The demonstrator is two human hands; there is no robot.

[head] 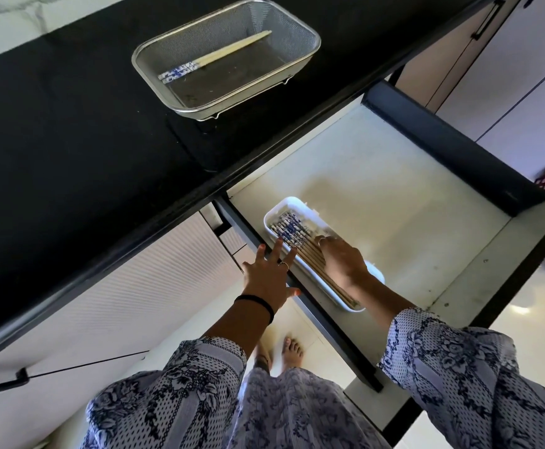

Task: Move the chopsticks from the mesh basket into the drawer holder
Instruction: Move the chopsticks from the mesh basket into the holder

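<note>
A steel mesh basket stands on the black counter and holds a pair of chopsticks with blue-and-white ends. Below, the drawer is pulled out with a white holder near its left wall, filled with several matching chopsticks. My right hand lies palm down over the chopsticks in the holder, fingers curled; whether it grips any is hidden. My left hand is spread flat on the drawer's left wall, fingertips reaching the holder's edge, holding nothing.
The black counter overhangs the open drawer, whose pale floor is bare right of the holder. A dark drawer wall bounds the far side. White cabinet fronts sit left; my bare feet stand on the glossy floor.
</note>
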